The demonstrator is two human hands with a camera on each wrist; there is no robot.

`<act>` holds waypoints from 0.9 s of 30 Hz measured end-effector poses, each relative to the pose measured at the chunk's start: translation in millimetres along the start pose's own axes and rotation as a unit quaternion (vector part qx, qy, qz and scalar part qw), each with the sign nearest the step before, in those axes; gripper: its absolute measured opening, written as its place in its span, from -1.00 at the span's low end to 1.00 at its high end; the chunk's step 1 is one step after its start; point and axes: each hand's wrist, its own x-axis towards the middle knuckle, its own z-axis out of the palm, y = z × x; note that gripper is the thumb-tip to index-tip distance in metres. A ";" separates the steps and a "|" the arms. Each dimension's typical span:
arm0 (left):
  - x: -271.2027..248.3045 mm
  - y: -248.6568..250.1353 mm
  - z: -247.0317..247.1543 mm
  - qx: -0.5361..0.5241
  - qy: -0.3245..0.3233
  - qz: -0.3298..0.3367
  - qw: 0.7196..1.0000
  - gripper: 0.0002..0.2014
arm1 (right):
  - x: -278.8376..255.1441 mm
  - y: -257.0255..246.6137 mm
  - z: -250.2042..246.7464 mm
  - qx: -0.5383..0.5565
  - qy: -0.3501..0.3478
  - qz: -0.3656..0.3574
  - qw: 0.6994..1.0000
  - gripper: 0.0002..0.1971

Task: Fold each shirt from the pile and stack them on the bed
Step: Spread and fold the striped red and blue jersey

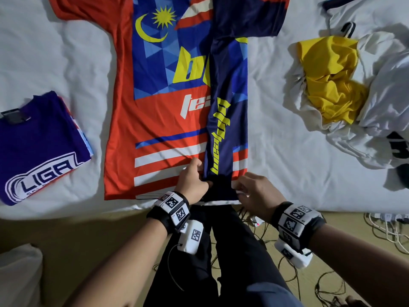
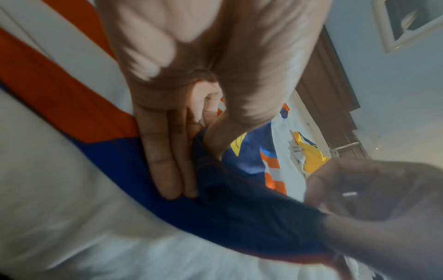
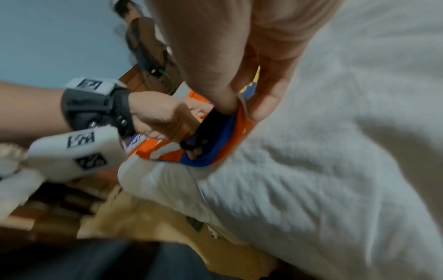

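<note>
Large red, blue and white sports jersey with a yellow crescent and star (image 1: 159,89) lies spread flat across the centre of the head view on the white bed sheet (image 1: 55,69), collar end toward the top of the frame, hem at the near bed edge. Its right side is folded inward, so a long navy sleeve with yellow lettering (image 1: 223,134) runs down the middle-right of the garment to the hem. Left hand (image 1: 192,180) sits at lower centre, on the hem just left of the sleeve cuff; left wrist view shows straight fingers (image 2: 165,151) laid against the cloth and the thumb pressed onto the dark cuff fabric, so it pinches the sleeve end. Right hand (image 1: 256,191) is just right of the cuff at the hem; right wrist view shows its thumb and fingers (image 3: 225,98) closed on the bunched edge of the jersey, gripping it. Both views are motion-blurred. Folded purple shirt with white "LIGA" print (image 1: 39,147) rests at the left edge of the frame, apart from the jersey. Loose pile of white and yellow shirts (image 1: 345,85) is heaped at the upper right. Dark trousers (image 1: 221,251) and tangled floor cables (image 1: 332,262) fill the lower frame.
</note>
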 end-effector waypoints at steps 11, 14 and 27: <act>-8.6 22.1 -13.3 0.151 0.012 -0.033 0.988 -0.70 | 23.0 -8.8 -23.2 -0.094 0.028 0.094 0.991 -0.86; 8.7 45.7 -22.6 0.166 0.090 -0.025 0.982 -0.83 | 77.0 13.3 -39.1 0.003 0.146 0.269 0.952 -0.78; 66.3 82.0 -17.5 0.035 0.153 -0.115 0.981 -0.70 | 149.9 34.6 -40.5 0.088 0.186 0.381 0.901 -0.85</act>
